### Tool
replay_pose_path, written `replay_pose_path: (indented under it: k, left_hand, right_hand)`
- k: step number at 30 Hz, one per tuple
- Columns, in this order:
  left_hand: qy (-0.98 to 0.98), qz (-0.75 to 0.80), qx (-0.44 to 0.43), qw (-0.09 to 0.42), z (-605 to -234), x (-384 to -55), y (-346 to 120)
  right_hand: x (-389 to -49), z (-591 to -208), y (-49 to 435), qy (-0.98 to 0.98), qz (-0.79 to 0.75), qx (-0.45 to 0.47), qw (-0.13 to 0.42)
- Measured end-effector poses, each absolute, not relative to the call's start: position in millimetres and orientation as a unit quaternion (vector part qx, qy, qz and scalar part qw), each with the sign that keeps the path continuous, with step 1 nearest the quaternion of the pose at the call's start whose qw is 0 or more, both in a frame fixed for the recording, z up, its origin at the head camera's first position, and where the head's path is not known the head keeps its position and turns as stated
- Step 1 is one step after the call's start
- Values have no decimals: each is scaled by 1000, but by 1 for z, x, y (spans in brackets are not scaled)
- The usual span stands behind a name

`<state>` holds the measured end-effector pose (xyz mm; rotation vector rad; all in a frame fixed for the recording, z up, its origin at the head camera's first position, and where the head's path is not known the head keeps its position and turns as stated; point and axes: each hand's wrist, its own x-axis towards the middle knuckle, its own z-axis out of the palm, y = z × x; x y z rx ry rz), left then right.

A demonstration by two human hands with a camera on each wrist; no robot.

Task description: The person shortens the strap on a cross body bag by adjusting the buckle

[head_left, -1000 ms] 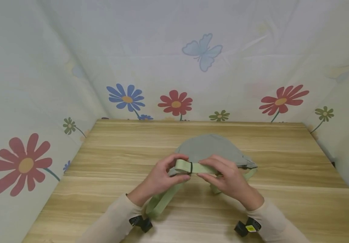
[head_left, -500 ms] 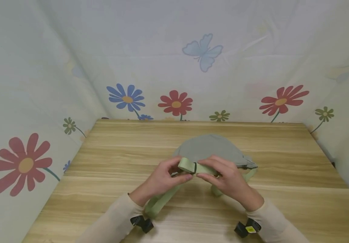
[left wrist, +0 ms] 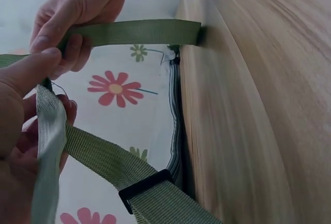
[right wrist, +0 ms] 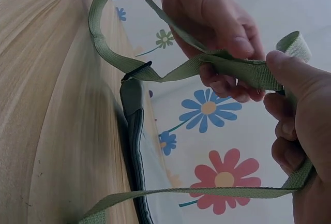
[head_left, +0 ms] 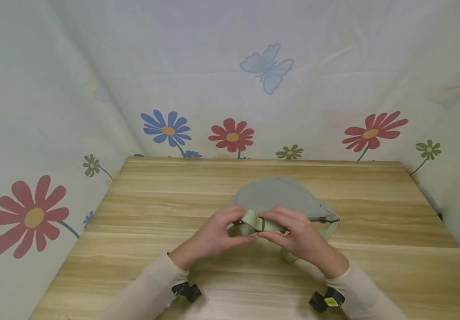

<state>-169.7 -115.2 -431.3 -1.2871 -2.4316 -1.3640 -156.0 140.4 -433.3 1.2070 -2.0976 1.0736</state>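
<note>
- Flowered cloth is hung behind the table, where a grey bag is laid.
- Its green strap, before the bag, is pinched by left hand and right hand, near a slider.
- Webbing should best be kept flat, untwisted, and eased evenly.

Head view faces down; close wrist views seemingly share one strap.

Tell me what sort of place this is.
Likely a small screened-off workspace, perhaps a recording booth: a wooden table enclosed on three sides by what look like pale sheets, printed with flowers and a butterfly.
</note>
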Motion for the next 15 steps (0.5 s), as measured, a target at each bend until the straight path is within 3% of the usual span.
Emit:
replay_pose_path:
  k: [15]
  left_hand:
    - [-837, -356, -407, 89, -417, -163, -122]
  right_hand:
    - [-157, -432, 147, -772, 414, 430, 220]
